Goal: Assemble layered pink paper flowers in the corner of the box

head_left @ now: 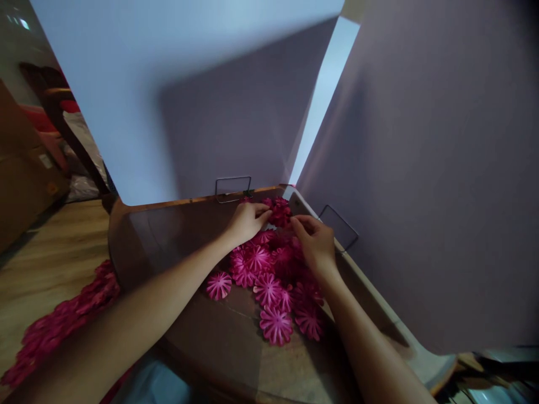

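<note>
Between my two hands is a dark pink artificial flower [280,212] with layered petals. My left hand [249,221] is closed, thumb and fingers pinched at the flower's left edge. On the opposite side my right hand [316,241] also pinches, its fingertips at the lower right edge. Shadow partly hides the exact grip. Below them lies a loose pile of flat pink flower petal pieces [267,289] with scalloped rims and pale streaks. One piece [219,285] sits apart to the left. More dark pink flowers [267,201] show just behind my fingers.
Everything lies on a round wooden table [202,342]. Two large pale panels, one behind [126,112] and one at right [442,168], stand around it, with wire stands [233,178] at their feet. A pink heap [67,320] lies lower left, near a cardboard box [25,179].
</note>
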`<action>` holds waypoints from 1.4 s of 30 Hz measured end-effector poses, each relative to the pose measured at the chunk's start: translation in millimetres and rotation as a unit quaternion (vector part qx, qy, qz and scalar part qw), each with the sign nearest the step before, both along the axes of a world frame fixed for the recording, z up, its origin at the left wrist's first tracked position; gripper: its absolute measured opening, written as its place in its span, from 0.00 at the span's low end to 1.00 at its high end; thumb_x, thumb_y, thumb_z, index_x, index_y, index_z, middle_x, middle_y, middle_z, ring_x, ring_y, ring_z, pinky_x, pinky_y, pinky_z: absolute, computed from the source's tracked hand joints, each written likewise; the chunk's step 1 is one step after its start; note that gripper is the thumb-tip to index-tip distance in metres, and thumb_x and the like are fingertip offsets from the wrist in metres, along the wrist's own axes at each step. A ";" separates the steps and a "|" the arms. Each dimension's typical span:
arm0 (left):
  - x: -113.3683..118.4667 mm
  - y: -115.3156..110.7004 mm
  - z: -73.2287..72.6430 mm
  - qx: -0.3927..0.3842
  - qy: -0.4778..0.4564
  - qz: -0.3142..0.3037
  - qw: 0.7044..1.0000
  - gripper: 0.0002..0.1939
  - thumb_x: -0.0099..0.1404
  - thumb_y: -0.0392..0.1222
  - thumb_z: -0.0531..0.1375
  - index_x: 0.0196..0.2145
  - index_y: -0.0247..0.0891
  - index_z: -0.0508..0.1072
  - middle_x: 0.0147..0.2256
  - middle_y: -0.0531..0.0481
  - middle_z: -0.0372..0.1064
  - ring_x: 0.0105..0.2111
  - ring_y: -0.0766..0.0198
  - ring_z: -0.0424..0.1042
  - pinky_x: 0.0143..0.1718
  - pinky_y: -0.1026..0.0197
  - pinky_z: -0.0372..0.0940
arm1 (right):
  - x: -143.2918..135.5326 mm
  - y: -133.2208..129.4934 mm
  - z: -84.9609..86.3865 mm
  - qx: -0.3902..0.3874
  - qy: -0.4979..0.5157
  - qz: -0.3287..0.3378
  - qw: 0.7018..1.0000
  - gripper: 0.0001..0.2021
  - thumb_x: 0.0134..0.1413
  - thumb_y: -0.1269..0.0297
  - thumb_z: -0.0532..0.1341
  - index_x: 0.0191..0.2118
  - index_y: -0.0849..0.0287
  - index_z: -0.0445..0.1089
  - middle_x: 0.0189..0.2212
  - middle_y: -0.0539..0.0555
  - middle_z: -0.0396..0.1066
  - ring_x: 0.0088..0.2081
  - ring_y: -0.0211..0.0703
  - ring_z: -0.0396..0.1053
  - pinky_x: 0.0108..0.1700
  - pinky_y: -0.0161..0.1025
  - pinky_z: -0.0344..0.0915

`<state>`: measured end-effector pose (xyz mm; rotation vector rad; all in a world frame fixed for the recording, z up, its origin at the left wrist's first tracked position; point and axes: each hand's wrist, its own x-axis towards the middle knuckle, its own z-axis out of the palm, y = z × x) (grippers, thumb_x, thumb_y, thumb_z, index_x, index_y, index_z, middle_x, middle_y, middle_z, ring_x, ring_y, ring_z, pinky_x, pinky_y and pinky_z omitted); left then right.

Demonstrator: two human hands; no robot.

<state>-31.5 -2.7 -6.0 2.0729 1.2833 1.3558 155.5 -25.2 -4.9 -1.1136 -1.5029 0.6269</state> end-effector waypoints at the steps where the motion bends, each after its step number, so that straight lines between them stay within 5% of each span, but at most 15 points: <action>1: -0.4 1.3 -0.5 -0.005 -0.005 0.000 1.000 0.12 0.67 0.41 0.56 0.36 0.35 0.80 0.34 0.46 0.79 0.33 0.59 0.75 0.33 0.62 0.62 | 0.7 0.1 0.4 -0.006 0.005 -0.003 1.000 0.18 0.52 0.50 0.63 0.36 0.62 0.76 0.30 0.58 0.79 0.33 0.49 0.77 0.38 0.42 0.70; 18: -7.5 12.4 -7.0 -0.048 -0.049 -0.008 0.998 0.14 0.66 0.44 0.56 0.33 0.35 0.80 0.29 0.47 0.76 0.29 0.62 0.71 0.29 0.63 0.58 | -1.7 -2.6 2.1 -0.016 0.032 -0.007 0.999 0.19 0.50 0.49 0.65 0.36 0.62 0.76 0.29 0.57 0.78 0.32 0.48 0.76 0.37 0.42 0.71; 26: -36.0 34.8 -12.5 -0.085 -0.150 0.040 0.984 0.13 0.66 0.40 0.55 0.34 0.31 0.78 0.29 0.43 0.77 0.29 0.60 0.75 0.30 0.63 0.65 | 21.0 2.8 11.4 0.039 0.116 -0.022 0.992 0.12 0.53 0.56 0.64 0.35 0.59 0.74 0.29 0.51 0.74 0.31 0.39 0.71 0.38 0.37 0.67; 32: -39.3 33.4 -10.3 -0.098 -0.186 0.045 0.977 0.14 0.67 0.41 0.56 0.38 0.30 0.78 0.32 0.40 0.79 0.29 0.61 0.76 0.32 0.61 0.68 | 18.5 0.7 7.1 0.027 -0.013 0.041 0.999 0.11 0.54 0.58 0.63 0.39 0.59 0.75 0.35 0.53 0.75 0.38 0.43 0.72 0.44 0.40 0.66; 38: -33.2 26.3 -8.1 -0.066 -0.144 0.052 0.986 0.15 0.65 0.47 0.60 0.36 0.32 0.80 0.31 0.43 0.78 0.30 0.59 0.75 0.30 0.62 0.63 | 9.5 -6.1 7.3 0.085 -0.163 0.128 0.974 0.11 0.60 0.65 0.57 0.44 0.57 0.75 0.48 0.55 0.73 0.51 0.45 0.70 0.54 0.43 0.62; 42: -26.2 20.8 -4.1 -0.040 -0.116 0.040 0.992 0.12 0.64 0.45 0.60 0.34 0.34 0.79 0.32 0.45 0.78 0.33 0.59 0.75 0.33 0.61 0.63 | 10.4 -6.1 7.1 0.093 -0.194 0.117 0.969 0.11 0.62 0.62 0.57 0.45 0.55 0.74 0.46 0.55 0.74 0.48 0.46 0.71 0.50 0.42 0.65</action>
